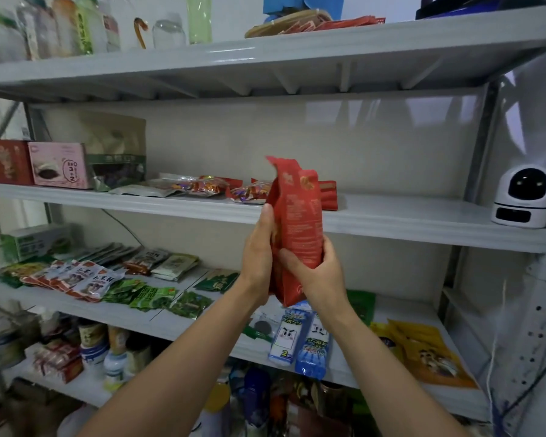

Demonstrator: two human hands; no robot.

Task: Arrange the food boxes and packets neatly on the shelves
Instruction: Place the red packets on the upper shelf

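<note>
Both hands hold a tall red food packet (298, 222) upright in front of the middle shelf (423, 222). My left hand (259, 247) presses its left edge, and my right hand (322, 275) wraps the lower right side. The packet's torn top reaches above the shelf edge. Behind it on the middle shelf lie red snack packets (202, 186), a red box (328, 193), a pink box (59, 165) and a beige and green pouch (117, 149). Green packets (148, 296) and red-white packets (76, 277) are spread on the lower shelf (202, 329).
A white round camera device (525, 197) stands at the right end of the middle shelf. Blue-white packs (300, 339) and yellow pouches (426, 351) lie on the lower shelf. Bottles (60, 26) line the top shelf; jars (114, 351) crowd the bottom one.
</note>
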